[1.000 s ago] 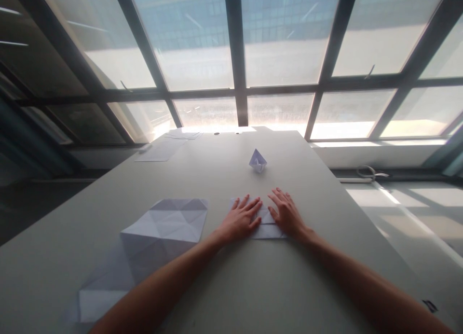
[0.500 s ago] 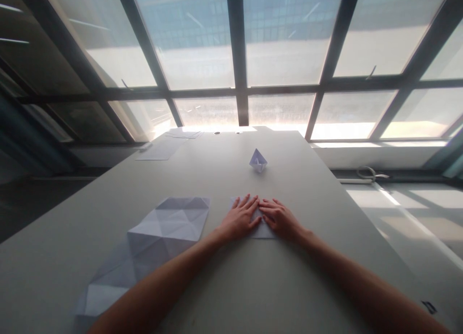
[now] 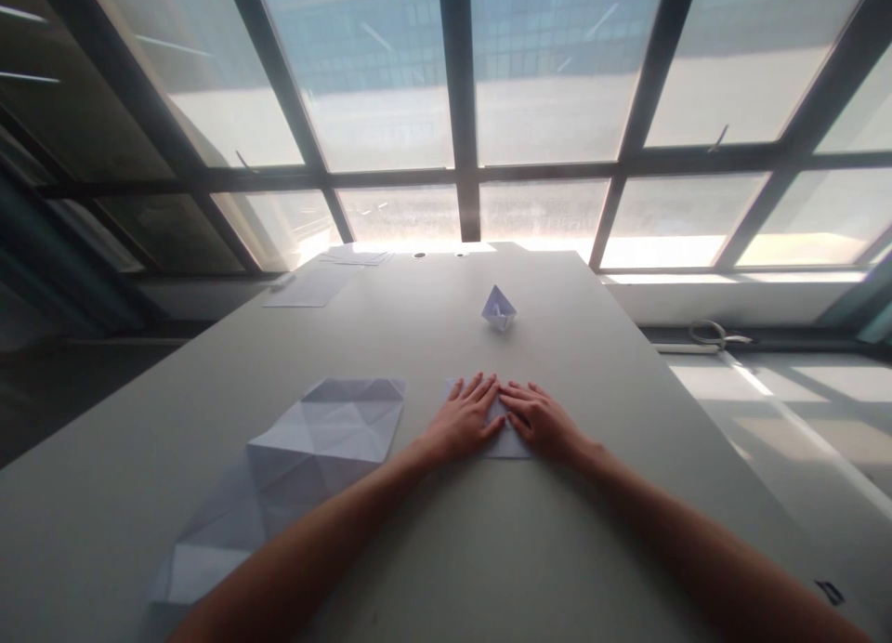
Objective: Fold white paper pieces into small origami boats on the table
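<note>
A folded sheet of white paper point(image 3: 507, 448) lies flat on the table, mostly covered by my two hands. My left hand point(image 3: 465, 420) rests flat on its left part with the fingers spread. On its right part lies my right hand point(image 3: 538, 418), fingers stretched out and pointing inward, the fingertips close to those of the left. Beyond them stands a small folded paper boat point(image 3: 499, 308). To the left, a large creased sheet of paper point(image 3: 327, 425) spreads over the table, partly hidden by my left forearm.
The white table point(image 3: 592, 550) reaches toward the large windows. Several flat paper sheets point(image 3: 307, 288) lie at its far left. Two round holes are at the far edge. A coiled cable point(image 3: 709, 333) lies by the wall at the right, off the table.
Both hands stay pressed on the folded paper in nearly the same place. The whole view has shifted very slightly.
</note>
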`<control>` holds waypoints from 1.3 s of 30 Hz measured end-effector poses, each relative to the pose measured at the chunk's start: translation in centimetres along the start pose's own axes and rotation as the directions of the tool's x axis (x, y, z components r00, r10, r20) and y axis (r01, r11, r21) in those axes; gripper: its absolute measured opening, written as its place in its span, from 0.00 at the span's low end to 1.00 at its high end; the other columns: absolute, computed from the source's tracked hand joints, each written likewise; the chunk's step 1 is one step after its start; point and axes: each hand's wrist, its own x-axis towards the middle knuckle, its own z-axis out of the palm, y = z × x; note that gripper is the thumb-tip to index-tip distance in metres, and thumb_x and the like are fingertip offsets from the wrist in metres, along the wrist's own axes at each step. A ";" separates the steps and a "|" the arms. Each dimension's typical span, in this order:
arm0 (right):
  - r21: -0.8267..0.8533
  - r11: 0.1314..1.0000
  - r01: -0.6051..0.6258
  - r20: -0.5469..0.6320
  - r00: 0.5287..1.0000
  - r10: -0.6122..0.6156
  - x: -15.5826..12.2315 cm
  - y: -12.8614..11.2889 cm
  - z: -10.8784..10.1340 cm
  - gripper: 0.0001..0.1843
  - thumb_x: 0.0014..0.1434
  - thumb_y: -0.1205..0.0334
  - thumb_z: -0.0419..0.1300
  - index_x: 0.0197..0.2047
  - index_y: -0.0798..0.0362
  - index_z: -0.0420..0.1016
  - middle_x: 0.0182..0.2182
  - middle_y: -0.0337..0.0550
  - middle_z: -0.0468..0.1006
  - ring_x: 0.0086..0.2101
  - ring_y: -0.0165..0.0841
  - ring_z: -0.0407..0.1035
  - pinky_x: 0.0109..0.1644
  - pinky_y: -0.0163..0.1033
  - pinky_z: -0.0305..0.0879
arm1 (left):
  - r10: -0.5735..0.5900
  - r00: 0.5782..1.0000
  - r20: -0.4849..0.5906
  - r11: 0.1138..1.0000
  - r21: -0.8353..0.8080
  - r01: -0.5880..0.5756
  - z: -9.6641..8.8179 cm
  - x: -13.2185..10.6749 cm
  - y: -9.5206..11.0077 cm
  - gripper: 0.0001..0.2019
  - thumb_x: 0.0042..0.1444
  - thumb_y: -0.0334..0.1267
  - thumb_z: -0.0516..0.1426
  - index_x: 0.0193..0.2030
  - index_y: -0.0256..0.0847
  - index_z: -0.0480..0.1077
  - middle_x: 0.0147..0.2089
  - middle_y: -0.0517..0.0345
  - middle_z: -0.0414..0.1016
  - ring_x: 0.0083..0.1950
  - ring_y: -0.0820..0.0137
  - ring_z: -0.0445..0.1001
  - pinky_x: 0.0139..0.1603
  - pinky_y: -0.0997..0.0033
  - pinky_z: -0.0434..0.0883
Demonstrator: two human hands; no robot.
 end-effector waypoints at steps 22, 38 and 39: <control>-0.082 0.995 -0.065 0.050 0.996 0.069 0.0 0.0 0.1 0.29 0.66 0.61 0.49 0.69 0.52 0.56 0.67 0.46 0.58 0.66 0.38 0.50 0.70 0.49 0.41 | 0.015 0.999 -0.032 0.999 -0.042 -0.016 0.2 0.1 -0.1 0.31 0.67 0.54 0.44 0.73 0.48 0.44 0.74 0.57 0.46 0.75 0.59 0.40 0.72 0.51 0.42; -0.145 0.985 -0.095 0.108 0.988 0.111 0.3 -0.2 -0.3 0.30 0.67 0.55 0.49 0.70 0.51 0.54 0.69 0.50 0.51 0.68 0.40 0.44 0.70 0.53 0.36 | -0.004 0.999 -0.034 0.999 -0.040 0.003 0.7 0.3 -0.5 0.29 0.68 0.47 0.44 0.73 0.39 0.47 0.74 0.51 0.46 0.75 0.63 0.42 0.72 0.55 0.43; -0.153 0.983 -0.102 0.107 0.987 0.119 0.3 -0.2 -0.3 0.30 0.67 0.55 0.49 0.70 0.52 0.54 0.69 0.50 0.52 0.68 0.40 0.43 0.70 0.53 0.36 | -0.012 0.999 -0.040 0.999 -0.048 0.010 0.8 0.4 -0.6 0.28 0.68 0.43 0.43 0.72 0.38 0.48 0.74 0.51 0.47 0.74 0.64 0.43 0.72 0.56 0.43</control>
